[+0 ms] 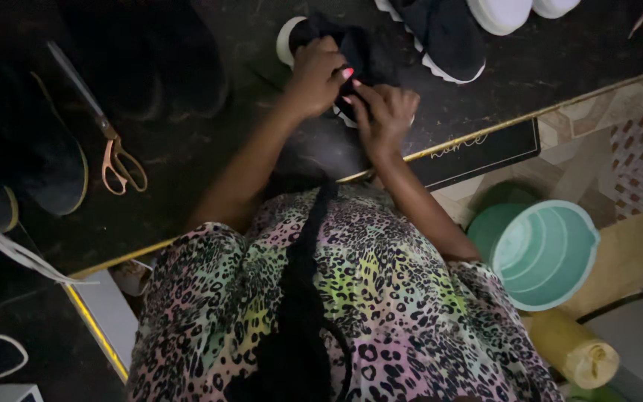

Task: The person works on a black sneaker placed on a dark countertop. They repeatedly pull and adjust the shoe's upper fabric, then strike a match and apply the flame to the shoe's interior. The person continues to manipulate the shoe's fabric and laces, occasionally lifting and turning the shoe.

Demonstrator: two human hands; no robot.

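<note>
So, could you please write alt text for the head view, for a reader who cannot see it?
Seen from above, a person's left hand and right hand grip a black shoe with a white sole on a dark table. Scissors lie to the left, another shoe sits beyond, and a green bucket stands on the floor to the right.

sneaker (359, 56): black cloth | scissors (117, 160): glossy metal | bucket (548, 253): smooth plastic
</note>
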